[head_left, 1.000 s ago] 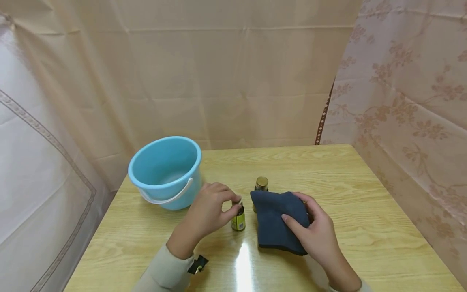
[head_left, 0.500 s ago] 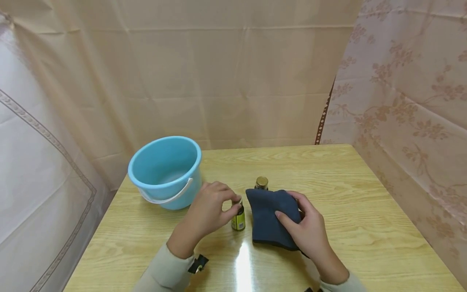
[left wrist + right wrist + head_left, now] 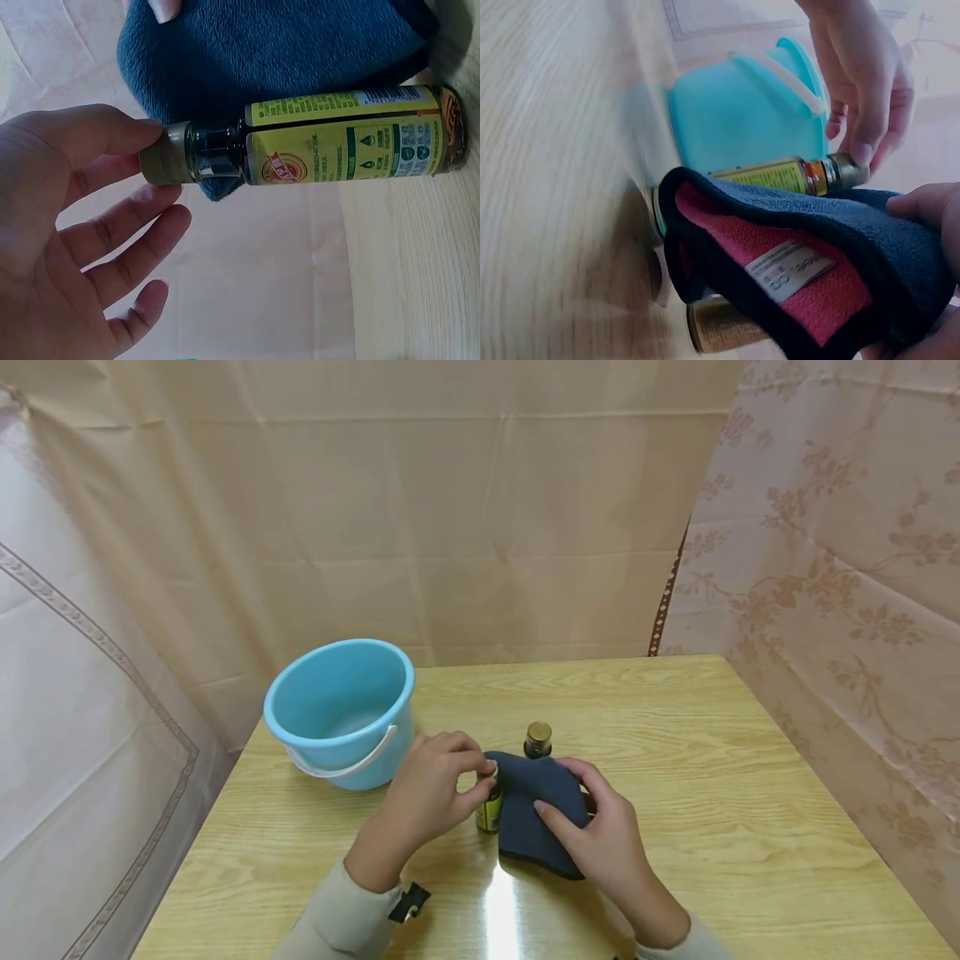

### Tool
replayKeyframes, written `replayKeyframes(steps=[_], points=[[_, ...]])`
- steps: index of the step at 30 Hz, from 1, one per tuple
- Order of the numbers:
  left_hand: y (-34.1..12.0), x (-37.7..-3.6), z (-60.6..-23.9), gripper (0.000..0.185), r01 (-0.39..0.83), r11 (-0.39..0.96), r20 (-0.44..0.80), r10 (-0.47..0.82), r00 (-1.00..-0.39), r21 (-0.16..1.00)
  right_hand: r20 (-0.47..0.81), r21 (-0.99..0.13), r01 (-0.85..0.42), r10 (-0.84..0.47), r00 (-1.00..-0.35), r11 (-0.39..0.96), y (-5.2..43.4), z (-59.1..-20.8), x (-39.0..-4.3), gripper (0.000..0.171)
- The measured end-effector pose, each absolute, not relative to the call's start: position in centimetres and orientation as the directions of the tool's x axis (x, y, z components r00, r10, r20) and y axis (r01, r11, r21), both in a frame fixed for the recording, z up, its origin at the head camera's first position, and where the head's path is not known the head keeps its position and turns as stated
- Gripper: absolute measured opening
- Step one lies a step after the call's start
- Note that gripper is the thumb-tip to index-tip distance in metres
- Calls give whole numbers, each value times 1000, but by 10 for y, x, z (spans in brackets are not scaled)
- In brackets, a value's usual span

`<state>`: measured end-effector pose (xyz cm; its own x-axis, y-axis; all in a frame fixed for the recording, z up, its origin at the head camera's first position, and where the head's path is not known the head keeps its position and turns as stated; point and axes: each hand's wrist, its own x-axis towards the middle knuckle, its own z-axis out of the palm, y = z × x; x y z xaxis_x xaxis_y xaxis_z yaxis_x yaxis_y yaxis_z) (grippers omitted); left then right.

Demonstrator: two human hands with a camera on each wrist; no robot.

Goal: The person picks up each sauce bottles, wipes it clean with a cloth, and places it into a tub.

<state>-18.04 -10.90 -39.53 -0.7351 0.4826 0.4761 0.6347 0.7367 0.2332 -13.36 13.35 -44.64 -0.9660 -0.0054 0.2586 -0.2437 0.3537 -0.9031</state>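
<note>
My left hand (image 3: 438,785) pinches the cap of a small bottle (image 3: 337,139) between thumb and forefinger, its other fingers spread. The bottle has a yellow-green label, dark contents and a gold-brown cap (image 3: 166,154), and stands upright on the table. In my right hand (image 3: 607,831) is a folded dark blue cloth (image 3: 536,814), gripped with the thumb on top. Its left edge overlaps the bottle's right side in the head view. The right wrist view shows the cloth's pink inner side with a white tag (image 3: 789,270). A second bottle (image 3: 537,739) stands behind the cloth, mostly hidden.
A light blue bucket (image 3: 341,710) with a white handle (image 3: 352,768) stands at the back left of the wooden table (image 3: 720,777). Beige curtains (image 3: 487,527) hang behind the table, and a floral one (image 3: 847,568) hangs on the right.
My right hand has carried the cloth leftward up to the bottle with the yellow-green label. The left hand has stayed on its cap. More of the second bottle's neck now shows.
</note>
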Motion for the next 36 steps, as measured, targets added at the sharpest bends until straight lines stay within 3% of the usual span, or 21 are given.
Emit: replayKeyframes(steps=[17,36], points=[[-104,-173,-401,13,610,769,542,437,-718,189,305,-854,-328,-122,-944,405,117,-455,-135,45],[-106,-173,-400,10,619,755,534,439,-722,215,158,-877,-199,-130,-979,437,118,-462,-143,40]])
